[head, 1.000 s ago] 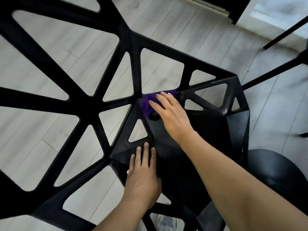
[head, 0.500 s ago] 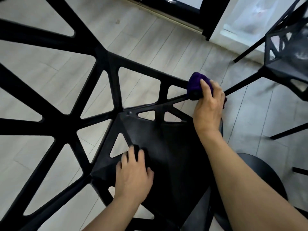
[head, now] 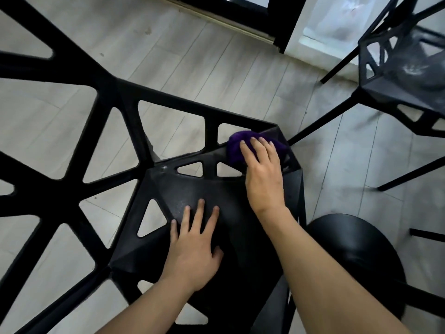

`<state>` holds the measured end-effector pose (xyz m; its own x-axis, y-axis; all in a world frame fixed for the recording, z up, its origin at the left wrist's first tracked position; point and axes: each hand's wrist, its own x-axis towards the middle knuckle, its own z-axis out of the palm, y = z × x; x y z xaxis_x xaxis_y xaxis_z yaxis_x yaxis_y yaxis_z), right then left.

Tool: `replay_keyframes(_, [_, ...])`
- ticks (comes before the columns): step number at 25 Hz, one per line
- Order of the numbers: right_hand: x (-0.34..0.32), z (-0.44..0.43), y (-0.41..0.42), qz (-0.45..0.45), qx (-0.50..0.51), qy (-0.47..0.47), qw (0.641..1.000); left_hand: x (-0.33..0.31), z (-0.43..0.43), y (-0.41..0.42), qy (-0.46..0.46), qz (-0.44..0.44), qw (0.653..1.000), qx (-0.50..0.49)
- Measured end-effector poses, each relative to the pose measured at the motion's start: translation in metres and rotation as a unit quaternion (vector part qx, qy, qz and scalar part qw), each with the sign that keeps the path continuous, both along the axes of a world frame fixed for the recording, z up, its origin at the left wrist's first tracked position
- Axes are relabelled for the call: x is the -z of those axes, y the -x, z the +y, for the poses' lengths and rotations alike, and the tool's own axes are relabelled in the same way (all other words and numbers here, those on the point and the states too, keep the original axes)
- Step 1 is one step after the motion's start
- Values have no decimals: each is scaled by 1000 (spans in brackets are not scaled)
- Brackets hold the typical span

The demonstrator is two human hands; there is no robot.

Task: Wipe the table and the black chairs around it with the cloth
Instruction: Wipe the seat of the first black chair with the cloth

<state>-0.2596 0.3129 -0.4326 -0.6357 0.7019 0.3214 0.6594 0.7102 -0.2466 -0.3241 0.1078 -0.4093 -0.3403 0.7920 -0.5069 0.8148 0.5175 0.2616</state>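
Pressing the cloth with flat fingers, the right hand is rubbing the far corner of the chair; the left hand is lying open, nearer.

Dim indoor daylight from top right, wide-angle edge distortion, slight blur

The person's left grip and right grip are bare hands with short, plain fingernails. The left forearm and right forearm are uncovered down to the lower edge of view.
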Motion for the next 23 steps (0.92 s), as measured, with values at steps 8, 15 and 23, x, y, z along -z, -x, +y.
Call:
replay_keyframes(8, [-20, 54, -35, 85, 188, 92, 974, 10, -7, -8, -14, 8, 1000, -22])
replay_keyframes(15, [-6, -1, -2, 52, 55, 39, 996, 7, -5, -8, 8, 15, 1000, -11])
replay_keyframes(23, [-12, 27, -13, 73, 144, 24, 987, 1, -2, -6, 19, -7, 1000, -16])
